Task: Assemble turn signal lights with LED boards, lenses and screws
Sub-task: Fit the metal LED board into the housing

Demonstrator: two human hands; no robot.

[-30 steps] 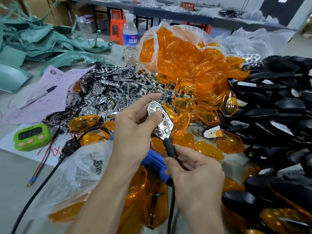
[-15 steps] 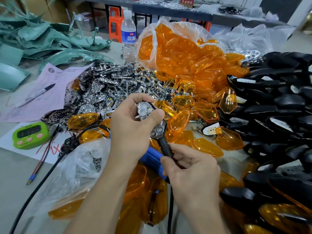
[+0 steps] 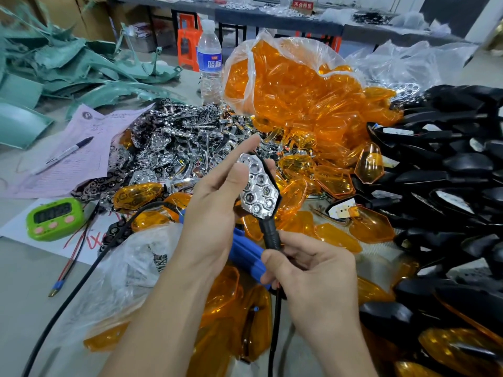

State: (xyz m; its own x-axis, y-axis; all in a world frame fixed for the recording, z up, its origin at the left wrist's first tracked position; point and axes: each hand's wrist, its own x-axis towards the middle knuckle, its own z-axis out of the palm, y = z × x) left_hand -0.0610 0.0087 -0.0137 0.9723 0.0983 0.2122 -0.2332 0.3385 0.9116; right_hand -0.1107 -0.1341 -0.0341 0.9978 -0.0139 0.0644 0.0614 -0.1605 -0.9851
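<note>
The right hand [image 3: 313,276] has a tight grip round the black stem of the one turn signal light [image 3: 258,189]. The left hand [image 3: 215,210] pinches its chrome-faced head loosely, thumb at the front edge, fingers behind, index finger straight. The light is held above a blue-handled tool [image 3: 245,254] on the tabletop [image 3: 24,268]. Left, a clear bag [image 3: 122,281] holds screws. Beyond lie one green timer [image 3: 54,217], one pen [image 3: 65,155], heaped chrome reflectors [image 3: 177,148] and black housings [image 3: 449,172]. Farthest, an open plastic bag [image 3: 299,47] holds orange lenses [image 3: 285,85], beside one water bottle [image 3: 209,58].

Black turn signal light [image 3: 258,190], chrome honeycomb reflector exposed, is held upright by its stem in right hand [image 3: 315,273]
</note>
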